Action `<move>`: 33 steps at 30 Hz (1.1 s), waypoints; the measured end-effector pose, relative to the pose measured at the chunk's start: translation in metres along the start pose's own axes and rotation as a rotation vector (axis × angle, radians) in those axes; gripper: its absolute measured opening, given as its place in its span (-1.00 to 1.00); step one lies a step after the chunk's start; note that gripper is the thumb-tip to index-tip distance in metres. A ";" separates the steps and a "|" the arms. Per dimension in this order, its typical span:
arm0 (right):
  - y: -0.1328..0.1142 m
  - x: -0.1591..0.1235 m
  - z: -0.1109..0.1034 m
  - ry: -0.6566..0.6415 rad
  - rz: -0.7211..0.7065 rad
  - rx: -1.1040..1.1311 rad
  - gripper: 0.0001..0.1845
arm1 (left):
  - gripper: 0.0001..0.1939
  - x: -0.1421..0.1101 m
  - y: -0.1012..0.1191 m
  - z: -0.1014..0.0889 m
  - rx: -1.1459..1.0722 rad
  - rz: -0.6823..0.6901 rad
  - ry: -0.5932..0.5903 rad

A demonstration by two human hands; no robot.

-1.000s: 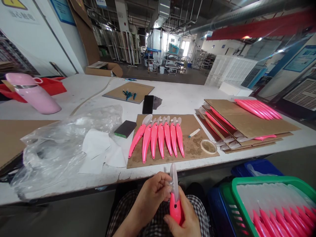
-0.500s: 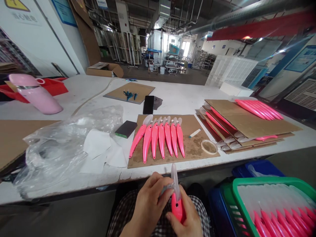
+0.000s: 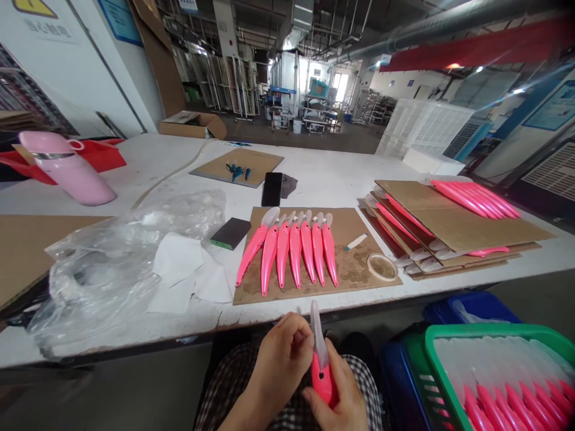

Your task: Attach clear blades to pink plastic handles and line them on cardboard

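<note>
A pink fishing lure (image 3: 322, 378) with a clear lip pointing up is gripped in my right hand (image 3: 342, 392), over my lap in front of the table edge. My left hand (image 3: 284, 362) is curled beside the clear lip, fingertips pinched together close to it; whatever they hold is hidden. Just beyond my hands, a row of several pink lures (image 3: 294, 251) lies on a cardboard sheet (image 3: 354, 269), lips facing away from me. On the same sheet lie a tape ring (image 3: 382, 267) and a small white strip with a blue end (image 3: 356, 242).
To the right, stacked cardboard sheets (image 3: 449, 224) carry more pink lures. A green basket (image 3: 494, 329) of lures stands low at my right. A dark block (image 3: 230, 233), a phone (image 3: 272, 189), crumpled plastic (image 3: 108, 263) and a pink bottle (image 3: 74, 170) are on the table.
My left fingers have drawn in from the lure's lip and curled more tightly. The right hand still holds the lure in nearly the same place.
</note>
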State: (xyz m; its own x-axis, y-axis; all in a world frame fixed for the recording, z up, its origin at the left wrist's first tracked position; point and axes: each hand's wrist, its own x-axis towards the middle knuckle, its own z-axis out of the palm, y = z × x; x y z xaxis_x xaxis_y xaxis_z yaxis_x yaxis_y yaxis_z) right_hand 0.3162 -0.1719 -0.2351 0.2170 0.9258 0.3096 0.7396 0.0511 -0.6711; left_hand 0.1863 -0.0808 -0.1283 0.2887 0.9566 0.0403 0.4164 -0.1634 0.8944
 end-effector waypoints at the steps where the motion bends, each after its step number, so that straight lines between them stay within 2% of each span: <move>1: 0.000 0.001 -0.001 -0.014 0.001 0.008 -0.25 | -0.81 0.000 0.000 -0.001 -0.020 -0.018 -0.009; 5: 0.000 0.004 -0.006 -0.049 -0.007 0.036 -0.21 | -0.95 -0.002 -0.001 -0.006 -0.160 -0.088 -0.086; 9: 0.001 0.006 -0.009 -0.047 -0.017 0.050 -0.21 | -0.85 -0.004 -0.005 -0.010 -0.232 -0.042 -0.130; 15: 0.000 0.006 -0.010 -0.076 -0.009 0.052 -0.23 | -0.88 -0.003 -0.009 -0.013 -0.272 -0.043 -0.175; 22: -0.005 0.010 -0.012 -0.091 0.099 0.220 -0.24 | -0.74 0.003 -0.024 -0.003 -0.438 -0.073 -0.148; 25: -0.007 0.012 -0.013 -0.084 0.128 0.270 -0.24 | -0.78 0.001 -0.025 -0.002 -0.403 -0.106 -0.160; 28: -0.007 0.011 -0.014 -0.063 0.140 0.260 -0.24 | -0.68 -0.001 -0.020 -0.004 -0.358 -0.115 -0.153; 33: -0.006 0.009 -0.011 -0.068 0.117 0.258 -0.20 | -0.64 0.001 -0.013 -0.005 -0.308 -0.105 -0.113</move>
State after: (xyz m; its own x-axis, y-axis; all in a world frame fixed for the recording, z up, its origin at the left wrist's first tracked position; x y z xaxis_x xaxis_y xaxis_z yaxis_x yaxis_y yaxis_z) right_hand 0.3209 -0.1680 -0.2209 0.2421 0.9534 0.1799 0.5239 0.0276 -0.8514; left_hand 0.1766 -0.0759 -0.1377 0.3587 0.9288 -0.0929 0.1738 0.0313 0.9843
